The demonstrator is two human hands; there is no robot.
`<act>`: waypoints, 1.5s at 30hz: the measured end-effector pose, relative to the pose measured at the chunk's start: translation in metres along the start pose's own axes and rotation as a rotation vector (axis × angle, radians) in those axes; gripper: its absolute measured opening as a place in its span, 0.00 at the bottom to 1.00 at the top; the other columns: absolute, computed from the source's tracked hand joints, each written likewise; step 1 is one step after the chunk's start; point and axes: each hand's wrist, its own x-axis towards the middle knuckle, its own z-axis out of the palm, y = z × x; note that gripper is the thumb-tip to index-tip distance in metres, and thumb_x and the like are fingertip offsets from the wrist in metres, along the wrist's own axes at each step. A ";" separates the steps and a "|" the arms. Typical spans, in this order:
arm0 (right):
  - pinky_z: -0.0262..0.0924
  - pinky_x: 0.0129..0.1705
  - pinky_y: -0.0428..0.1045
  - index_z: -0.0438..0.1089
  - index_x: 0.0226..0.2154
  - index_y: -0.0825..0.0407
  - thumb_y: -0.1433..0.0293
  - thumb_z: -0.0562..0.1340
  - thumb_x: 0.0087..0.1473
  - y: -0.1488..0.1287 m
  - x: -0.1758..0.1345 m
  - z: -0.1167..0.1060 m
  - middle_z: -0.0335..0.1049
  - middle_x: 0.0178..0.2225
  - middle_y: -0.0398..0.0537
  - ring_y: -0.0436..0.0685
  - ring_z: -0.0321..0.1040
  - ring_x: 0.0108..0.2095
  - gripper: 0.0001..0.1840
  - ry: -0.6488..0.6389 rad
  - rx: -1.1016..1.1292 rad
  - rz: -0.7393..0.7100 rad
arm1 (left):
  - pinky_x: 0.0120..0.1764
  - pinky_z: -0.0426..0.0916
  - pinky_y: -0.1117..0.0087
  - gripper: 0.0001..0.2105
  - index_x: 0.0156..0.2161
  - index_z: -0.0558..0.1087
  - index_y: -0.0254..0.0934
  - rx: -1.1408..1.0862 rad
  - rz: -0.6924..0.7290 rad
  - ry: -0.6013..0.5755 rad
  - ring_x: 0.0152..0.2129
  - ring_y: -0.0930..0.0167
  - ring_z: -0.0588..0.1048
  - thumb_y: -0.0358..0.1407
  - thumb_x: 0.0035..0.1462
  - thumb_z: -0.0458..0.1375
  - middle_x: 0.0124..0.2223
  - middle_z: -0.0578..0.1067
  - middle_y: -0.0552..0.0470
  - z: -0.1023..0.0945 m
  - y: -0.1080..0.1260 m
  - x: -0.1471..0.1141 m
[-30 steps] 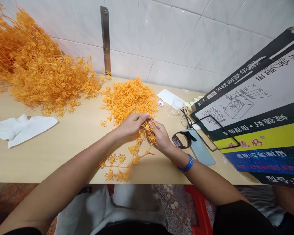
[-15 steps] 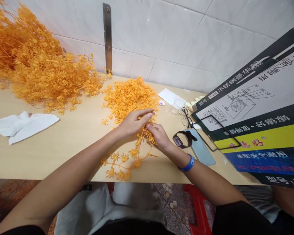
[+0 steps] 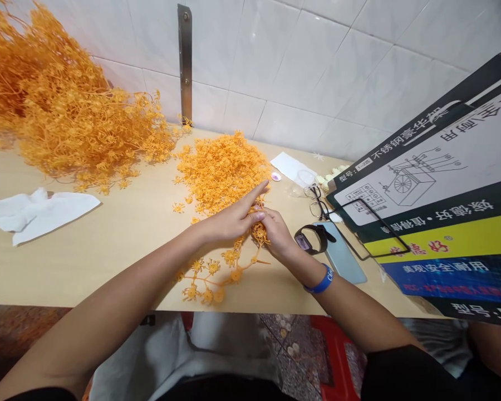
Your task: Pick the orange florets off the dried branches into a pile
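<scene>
My right hand [image 3: 278,231] is closed on an orange plastic flower sprig [image 3: 234,275], whose branching stem and blossoms hang below it toward the table's front edge. My left hand [image 3: 231,219] lies against the sprig's upper part, fingers stretched out and thumb apart from them, its tip by my right fingers. Whether the left thumb presses on a blossom is hidden. Just behind both hands rises a heap of loose orange plastic blossoms [image 3: 225,170].
A large bundle of orange sprigs [image 3: 79,122] fills the back left, with a white cloth [image 3: 54,214] before it. To the right are a watch [image 3: 304,241], a phone [image 3: 346,256], glasses [image 3: 316,200] and a printed carton [image 3: 442,184]. A tiled wall [image 3: 250,72] bounds the back.
My left hand has shifted slightly down, and its thumb has dropped closer to my right fingers. My right hand stays nearly in place with the sprig.
</scene>
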 end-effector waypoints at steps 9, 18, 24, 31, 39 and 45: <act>0.52 0.25 0.48 0.66 0.19 0.52 0.47 0.62 0.53 -0.019 -0.016 -0.003 0.61 0.19 0.43 0.51 0.55 0.22 0.27 -0.192 -0.059 -0.071 | 0.43 0.75 0.64 0.20 0.59 0.65 0.32 -0.497 -0.283 0.241 0.36 0.68 0.81 0.38 0.70 0.41 0.45 0.79 0.39 -0.006 0.004 0.009; 0.44 0.14 0.44 0.64 0.24 0.50 0.46 0.67 0.45 -0.023 -0.013 -0.007 0.55 0.15 0.36 0.46 0.48 0.13 0.25 -0.227 0.371 0.226 | 0.49 0.73 0.62 0.23 0.58 0.67 0.35 -0.078 -0.130 0.528 0.40 0.68 0.78 0.40 0.59 0.60 0.57 0.72 0.40 -0.045 -0.011 0.008; 0.51 0.17 0.44 0.67 0.33 0.49 0.53 0.65 0.49 -0.026 -0.010 -0.007 0.60 0.18 0.38 0.47 0.53 0.16 0.18 -0.223 0.496 0.277 | 0.66 0.51 0.55 0.21 0.56 0.71 0.35 0.329 -0.017 0.388 0.64 0.64 0.59 0.43 0.67 0.45 0.65 0.64 0.44 -0.036 -0.009 0.005; 0.52 0.17 0.44 0.67 0.40 0.51 0.63 0.66 0.44 -0.027 -0.010 -0.006 0.69 0.26 0.42 0.48 0.60 0.19 0.19 -0.239 0.470 0.259 | 0.52 0.68 0.62 0.20 0.48 0.76 0.34 0.111 0.016 0.383 0.47 0.66 0.75 0.45 0.67 0.46 0.49 0.77 0.42 -0.031 0.001 0.002; 0.60 0.25 0.44 0.69 0.38 0.50 0.59 0.71 0.44 -0.020 -0.006 -0.002 0.69 0.28 0.40 0.47 0.62 0.22 0.21 -0.157 0.456 0.112 | 0.52 0.68 0.62 0.25 0.60 0.67 0.42 0.089 0.059 0.129 0.54 0.62 0.70 0.47 0.59 0.58 0.58 0.72 0.44 -0.021 0.017 -0.002; 0.51 0.20 0.43 0.66 0.28 0.52 0.51 0.72 0.40 -0.015 -0.002 -0.002 0.61 0.20 0.37 0.45 0.53 0.19 0.25 -0.071 0.337 0.105 | 0.63 0.57 0.56 0.38 0.67 0.57 0.46 0.262 0.050 -0.013 0.63 0.59 0.60 0.50 0.53 0.64 0.67 0.60 0.45 -0.015 0.016 -0.005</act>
